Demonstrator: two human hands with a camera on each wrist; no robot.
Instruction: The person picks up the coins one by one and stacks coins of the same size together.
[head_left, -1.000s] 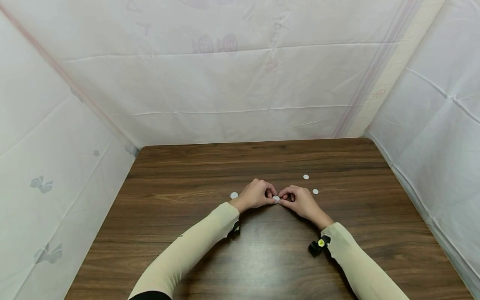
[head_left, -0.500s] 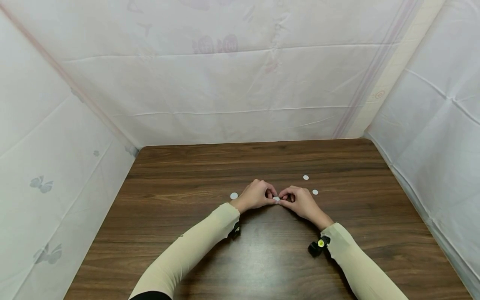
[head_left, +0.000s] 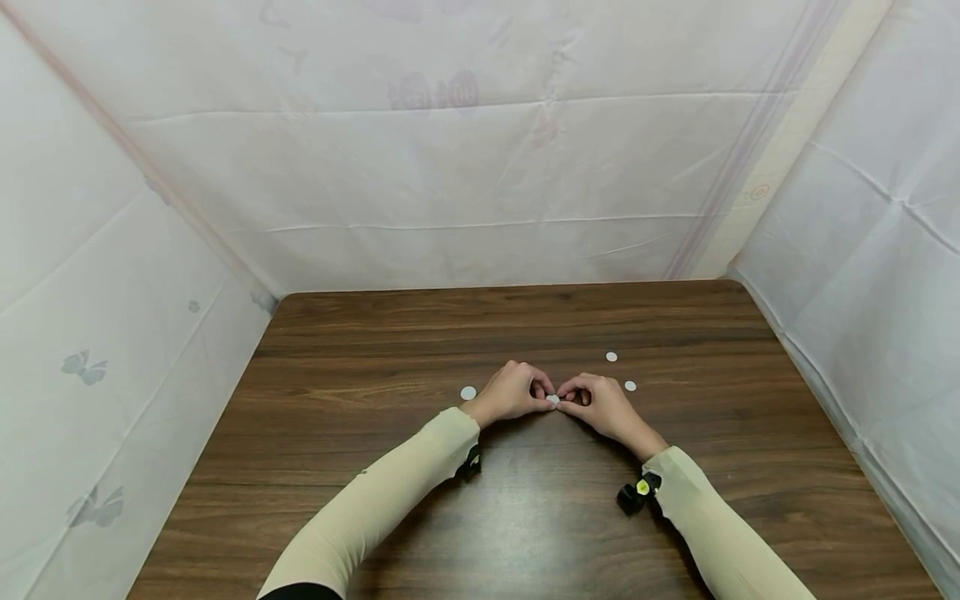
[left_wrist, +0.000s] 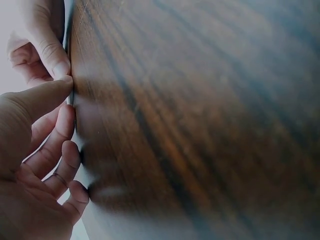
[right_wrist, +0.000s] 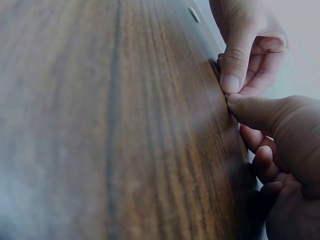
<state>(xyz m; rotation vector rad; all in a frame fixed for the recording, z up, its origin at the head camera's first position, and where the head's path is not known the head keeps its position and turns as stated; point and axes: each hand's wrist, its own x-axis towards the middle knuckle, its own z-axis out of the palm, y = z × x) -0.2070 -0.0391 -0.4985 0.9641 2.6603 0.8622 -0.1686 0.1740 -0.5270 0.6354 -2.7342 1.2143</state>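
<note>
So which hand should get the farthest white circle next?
Probably the right hand: that circle lies just beyond it, while the left hand is farther away, near another circle. Both are busy at the middle circle.

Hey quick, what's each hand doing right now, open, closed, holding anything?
Left hand: closed, holding one side of the white disc between the hands.
Right hand: closed, holding that same disc from its other side.

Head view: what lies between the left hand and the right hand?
The head view shows a small white disc between the left hand and right hand.
</note>
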